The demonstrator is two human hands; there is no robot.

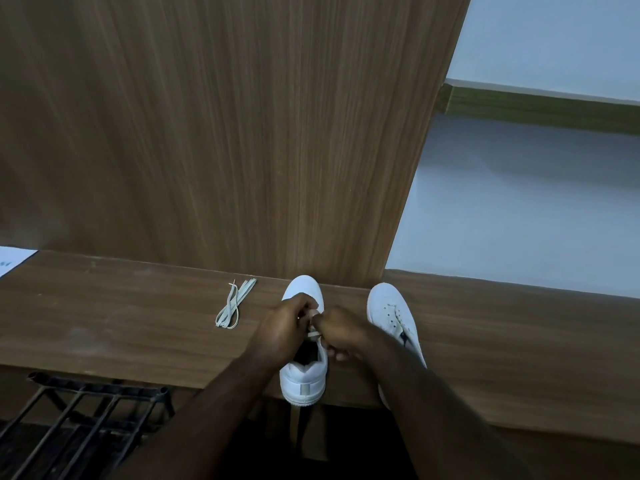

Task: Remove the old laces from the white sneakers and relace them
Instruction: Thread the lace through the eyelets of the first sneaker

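Note:
Two white sneakers stand on a narrow wooden desk [121, 323], toes against the back panel. The left sneaker [304, 379] has its heel over the front edge. My left hand [282, 327] and my right hand [341, 332] meet over its eyelets, both pinching a pale lace [313, 336] that crosses the tongue. The right sneaker [393, 315] has bare eyelets and no lace; my right forearm covers its heel. A loose folded lace [233, 304] lies on the desk to the left of the shoes.
A tall wooden panel [242, 133] rises behind the desk. A sheet of paper [14, 263] lies at the far left. A black metal chair frame [93, 414] sits below the desk's front edge. To the right are a pale wall and floor.

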